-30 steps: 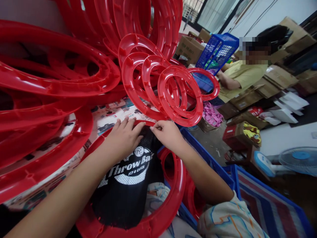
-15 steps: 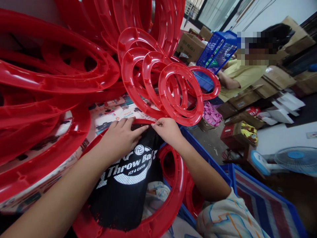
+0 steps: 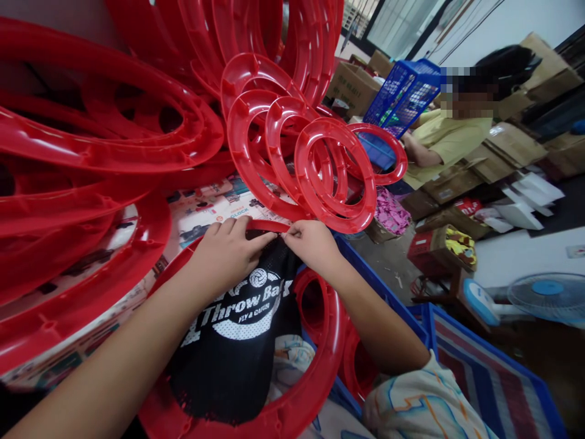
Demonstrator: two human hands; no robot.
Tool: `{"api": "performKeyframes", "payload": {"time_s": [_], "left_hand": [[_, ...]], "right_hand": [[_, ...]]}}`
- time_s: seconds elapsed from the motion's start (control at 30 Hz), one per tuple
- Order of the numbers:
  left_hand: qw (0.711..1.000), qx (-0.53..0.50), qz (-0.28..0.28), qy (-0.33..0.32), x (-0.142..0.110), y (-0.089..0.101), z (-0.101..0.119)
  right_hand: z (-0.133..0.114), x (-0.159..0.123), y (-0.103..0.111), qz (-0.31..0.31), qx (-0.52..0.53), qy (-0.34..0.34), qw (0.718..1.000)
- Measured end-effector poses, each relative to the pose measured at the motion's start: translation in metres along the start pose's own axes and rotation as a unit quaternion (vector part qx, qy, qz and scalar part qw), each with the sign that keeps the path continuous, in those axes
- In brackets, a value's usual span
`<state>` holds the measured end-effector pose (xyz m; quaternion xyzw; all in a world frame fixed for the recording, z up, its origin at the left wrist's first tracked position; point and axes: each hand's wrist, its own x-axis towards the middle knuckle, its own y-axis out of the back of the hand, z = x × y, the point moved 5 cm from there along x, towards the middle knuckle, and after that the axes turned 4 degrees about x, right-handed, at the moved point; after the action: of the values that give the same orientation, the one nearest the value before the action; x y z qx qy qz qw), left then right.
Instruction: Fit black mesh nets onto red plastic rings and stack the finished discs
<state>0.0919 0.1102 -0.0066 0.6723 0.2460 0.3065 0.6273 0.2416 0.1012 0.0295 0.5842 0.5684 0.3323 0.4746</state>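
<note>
A large red plastic ring [image 3: 337,332] rests in my lap, with a black mesh cloth [image 3: 228,372] printed "Throw Ball" in white stretched partly across it. My left hand [image 3: 231,247] is bent over the ring's far rim, its thumb pressing the cloth's top edge there. Close beside that thumb, my right hand [image 3: 311,244] pinches the cloth's corner at the rim. The fingertips nearly meet, and whatever fastening lies beneath them is hidden. On the right, a gap separates the cloth from the ring's inner edge.
Red rings [image 3: 336,213] lean in overlapping stacks ahead, with larger ones [image 3: 150,160] piled at left on a printed sheet [image 3: 214,213]. A blue crate [image 3: 365,274] holding more rings stands at right. Beyond are a person [image 3: 461,137], a blue basket [image 3: 402,91], cartons and a fan [image 3: 546,286].
Both hands stay at the same spot on the rim with almost no movement. The whole view has shifted very slightly.
</note>
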Motion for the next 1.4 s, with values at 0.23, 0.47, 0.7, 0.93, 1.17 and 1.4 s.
{"api": "performKeyframes", "payload": {"time_s": [0.23,0.47,0.7,0.93,1.17,1.4], "left_hand": [[1.000,-0.011,0.006,0.008,-0.001,-0.001,-0.001],[1.000,-0.014,-0.023,0.015,-0.001,0.000,0.001],[0.993,-0.015,-0.115,0.036,-0.005,0.003,-0.011],[0.991,-0.020,-0.115,0.067,-0.004,0.007,-0.015],[0.997,-0.070,0.014,-0.038,-0.003,-0.004,-0.006],[0.999,-0.043,0.002,-0.033,-0.003,-0.005,-0.008]], "right_hand": [[-0.009,-0.009,0.000,0.009,-0.067,0.009,0.998],[-0.017,-0.031,-0.012,-0.007,-0.098,0.002,0.995],[-0.025,-0.025,-0.017,-0.016,-0.075,0.043,0.996],[-0.020,-0.018,-0.006,0.013,-0.029,0.005,0.999],[-0.005,-0.010,-0.002,0.015,0.019,-0.008,1.000],[0.000,-0.005,-0.002,0.006,0.026,-0.018,0.999]]}}
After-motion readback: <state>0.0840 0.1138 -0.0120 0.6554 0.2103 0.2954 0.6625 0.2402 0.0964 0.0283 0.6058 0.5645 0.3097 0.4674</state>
